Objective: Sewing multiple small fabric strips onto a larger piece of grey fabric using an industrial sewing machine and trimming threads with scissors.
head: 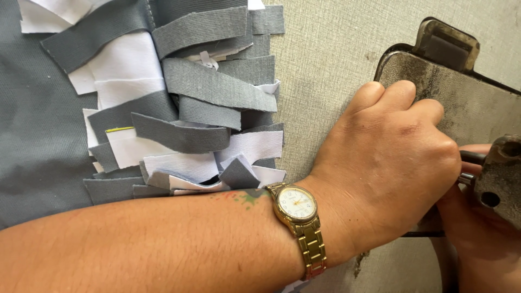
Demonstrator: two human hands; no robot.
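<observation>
Head view shows the left hand (399,154) curled into a closed fist at right of centre, pressed onto a worn metal plate (472,106); whether anything lies inside the fist cannot be told. Just below it, the right hand (477,217) is mostly hidden at the lower right edge, fingers tucked under a grimy metal machine part (502,179), its grasp unclear. Both hands sit close to that hardware, so a pinch looks possible. The gold wristwatch (297,205) could snag the loose grey and white fabric strips (206,103) heaped at upper left.
</observation>
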